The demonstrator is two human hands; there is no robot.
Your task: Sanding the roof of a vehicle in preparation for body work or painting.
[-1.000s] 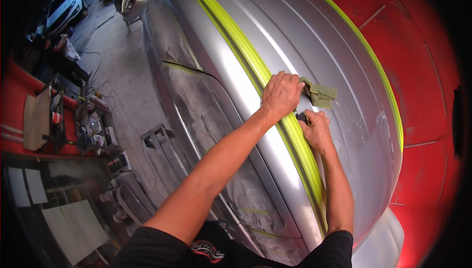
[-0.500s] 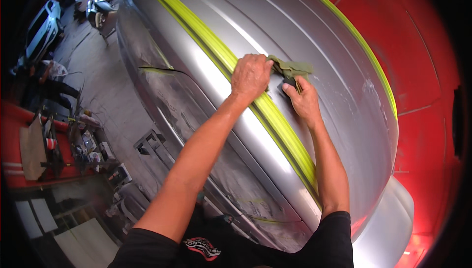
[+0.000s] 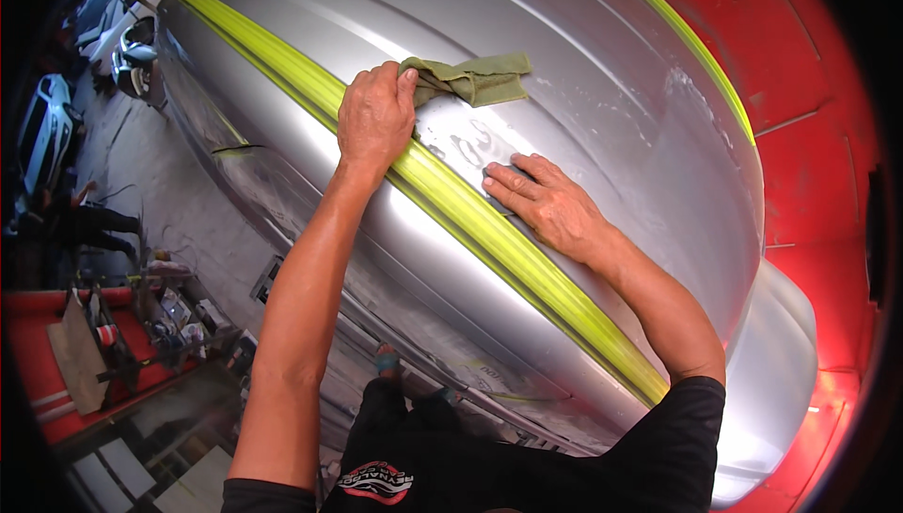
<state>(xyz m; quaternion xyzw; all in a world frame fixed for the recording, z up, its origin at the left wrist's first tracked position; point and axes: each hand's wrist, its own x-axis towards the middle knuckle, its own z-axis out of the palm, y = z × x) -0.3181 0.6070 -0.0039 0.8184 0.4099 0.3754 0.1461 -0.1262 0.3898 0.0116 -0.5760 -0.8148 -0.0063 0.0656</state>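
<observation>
Across the middle of the scene, the silver car roof [image 3: 611,127] spreads wide, with a near yellow-green strip [image 3: 546,287] running along its left edge and a far yellow-green strip [image 3: 698,33] along its right. The left hand [image 3: 376,118] lies over the near strip, hiding a stretch of it, its grip closed on one end of a green cloth [image 3: 489,78], whose loose end lies rightward over the roof. Right of the near strip, the right hand [image 3: 553,207] rests with fingers extended over a dark pad [image 3: 514,171], mostly covered; whether its grip clasps the pad, I cannot tell. A wet patch [image 3: 461,142] glistens between the hands. Beyond the roof on the right is a red wall [image 3: 818,184], with a pale silver panel [image 3: 776,372] at the near right. Leftward, well apart, are a brown board [image 3: 77,355], a person in dark clothing [image 3: 94,221] and, farther off, a white car [image 3: 49,132].
</observation>
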